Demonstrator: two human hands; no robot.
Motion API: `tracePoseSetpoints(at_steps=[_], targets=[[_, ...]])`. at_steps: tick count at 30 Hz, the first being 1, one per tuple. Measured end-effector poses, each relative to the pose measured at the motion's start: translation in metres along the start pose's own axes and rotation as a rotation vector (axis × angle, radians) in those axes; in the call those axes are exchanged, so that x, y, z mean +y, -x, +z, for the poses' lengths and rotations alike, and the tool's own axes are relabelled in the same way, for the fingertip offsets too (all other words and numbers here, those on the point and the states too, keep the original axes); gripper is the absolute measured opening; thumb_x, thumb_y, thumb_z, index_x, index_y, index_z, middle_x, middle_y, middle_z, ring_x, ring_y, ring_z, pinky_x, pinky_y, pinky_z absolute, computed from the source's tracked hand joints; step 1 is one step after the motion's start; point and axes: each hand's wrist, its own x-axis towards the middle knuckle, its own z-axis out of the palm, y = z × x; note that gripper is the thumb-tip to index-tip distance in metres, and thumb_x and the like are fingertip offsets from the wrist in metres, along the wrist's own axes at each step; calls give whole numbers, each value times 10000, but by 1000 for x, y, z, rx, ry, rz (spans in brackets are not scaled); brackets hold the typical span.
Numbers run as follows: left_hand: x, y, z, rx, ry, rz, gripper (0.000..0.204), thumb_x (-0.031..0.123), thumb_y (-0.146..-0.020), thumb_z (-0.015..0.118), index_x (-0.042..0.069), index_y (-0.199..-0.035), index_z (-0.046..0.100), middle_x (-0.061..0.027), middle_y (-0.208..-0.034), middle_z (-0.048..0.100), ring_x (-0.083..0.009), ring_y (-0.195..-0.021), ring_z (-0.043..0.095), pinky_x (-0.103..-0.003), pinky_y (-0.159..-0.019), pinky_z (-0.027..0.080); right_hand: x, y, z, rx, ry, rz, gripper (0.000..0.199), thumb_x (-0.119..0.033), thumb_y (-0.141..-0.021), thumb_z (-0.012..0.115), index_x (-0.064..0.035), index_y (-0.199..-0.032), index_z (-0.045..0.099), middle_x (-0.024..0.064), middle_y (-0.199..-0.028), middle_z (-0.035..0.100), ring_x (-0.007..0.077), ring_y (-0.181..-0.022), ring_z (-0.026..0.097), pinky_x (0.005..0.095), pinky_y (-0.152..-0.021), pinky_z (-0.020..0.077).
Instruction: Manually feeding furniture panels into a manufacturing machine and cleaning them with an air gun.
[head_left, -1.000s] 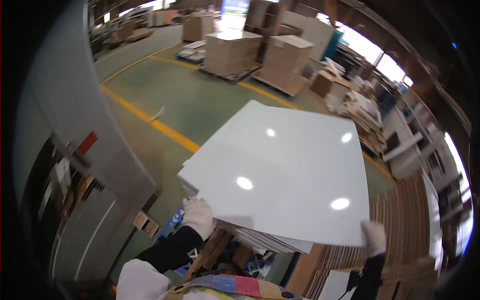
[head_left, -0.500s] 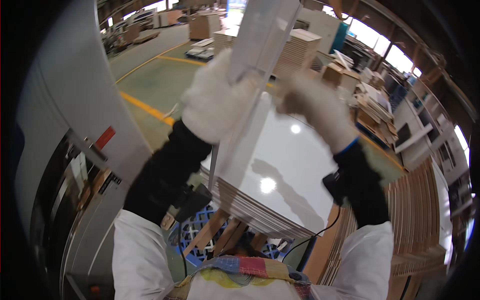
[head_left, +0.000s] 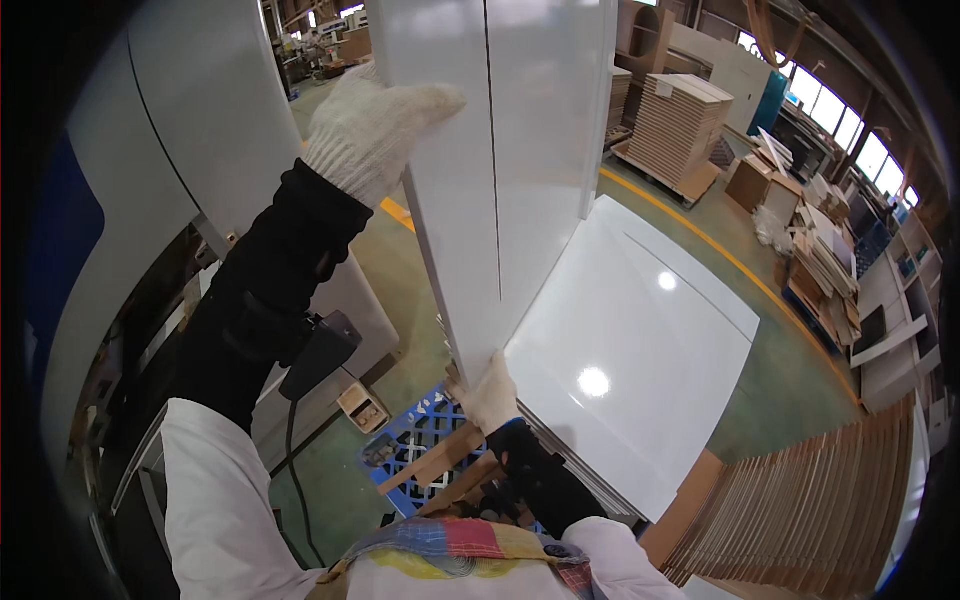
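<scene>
A glossy white panel (head_left: pixel 450 200) with a thin dark groove along it stands on edge in front of me. My left hand (head_left: pixel 375 130), in a white knit glove, is closed over its left edge high up, thumb across the face. My right hand (head_left: pixel 490 393), gloved too, grips the same panel at its near lower corner; its fingers are partly hidden. To the right of the upright panel lies a stack of white panels (head_left: pixel 640 340), the top one shiny. The upper end of the held panel runs out of the picture.
A blue plastic pallet (head_left: pixel 420 440) with wooden slats sits below the stack. Left stands a large grey-white machine (head_left: pixel 230 80). Many brown-edged boards (head_left: pixel 810 500) lean at the lower right. Farther back, another board stack (head_left: pixel 680 135) rests on a pallet behind a yellow floor line.
My right hand has come down from the upper right to the panel's lower corner. The upright panel has turned its broad face toward me. The view has shifted.
</scene>
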Motion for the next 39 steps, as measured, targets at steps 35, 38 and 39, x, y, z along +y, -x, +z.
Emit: tracePoseSetpoints(at_steps=[35, 38, 39], targets=[[193, 498, -347, 959, 468, -667, 669, 109, -716, 801, 28, -1299, 483, -62, -1209, 580, -179, -1117, 544, -340, -920, 457, -38, 91, 271, -129, -706, 20, 781, -614, -913, 421, 68, -1291, 469, 194, -1215, 577, 313, -1104, 545, 389, -985, 418], [236, 577, -421, 902, 433, -785, 642, 52, -695, 795, -20, -1266, 510, -86, -1157, 615, -174, -1037, 588, -327, -889, 476, -46, 115, 321, -104, -677, -26, 770, -595, -925, 418, 89, -1274, 474, 210, -1183, 591, 313, -1079, 557, 379, -973, 427], [259, 609, -451, 811, 489, -914, 581, 39, -717, 780, -41, -1237, 533, -93, -1109, 637, -170, -986, 609, -312, -867, 486, -52, 124, 331, -89, -665, -41, 767, -589, -928, 418, 96, -1268, 475, 216, -1172, 596, 313, -1071, 561, 375, -969, 430]])
